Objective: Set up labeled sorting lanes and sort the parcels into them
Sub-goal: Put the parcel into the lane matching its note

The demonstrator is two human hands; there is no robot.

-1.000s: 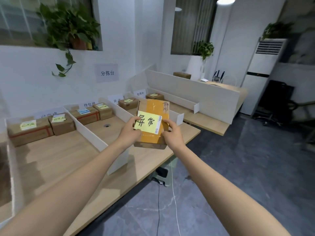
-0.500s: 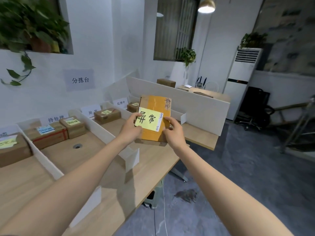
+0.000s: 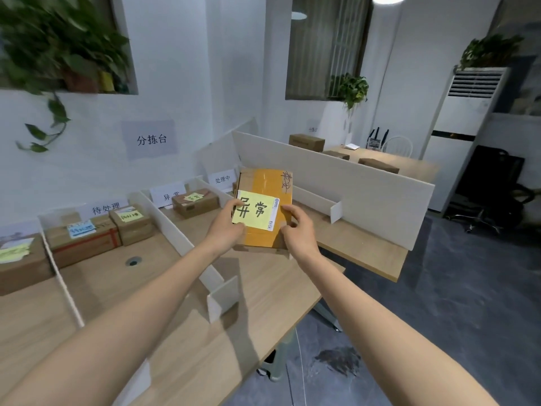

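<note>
I hold a cardboard parcel (image 3: 265,183) with orange tape and a yellow note (image 3: 255,210) reading 异常, raised above the wooden sorting table (image 3: 164,291). My left hand (image 3: 225,227) grips its left edge and my right hand (image 3: 297,230) grips its right edge. White dividers (image 3: 175,227) split the table into lanes with paper labels at the back: 待处理 (image 3: 106,208), 异常 (image 3: 169,196), 处理中 (image 3: 222,179). A parcel (image 3: 195,201) with a yellow note lies in the 异常 lane, just left of and beyond the held one.
Two parcels (image 3: 96,235) sit in the 待处理 lane and another box (image 3: 20,262) lies at the far left. A tall white partition (image 3: 351,189) separates a second desk with boxes (image 3: 306,142). An air conditioner (image 3: 468,133) and black chair (image 3: 494,189) stand at right.
My view has swung left and drawn closer to the lanes. Both hands keep holding the parcel, which now hangs nearer the 异常 lane.
</note>
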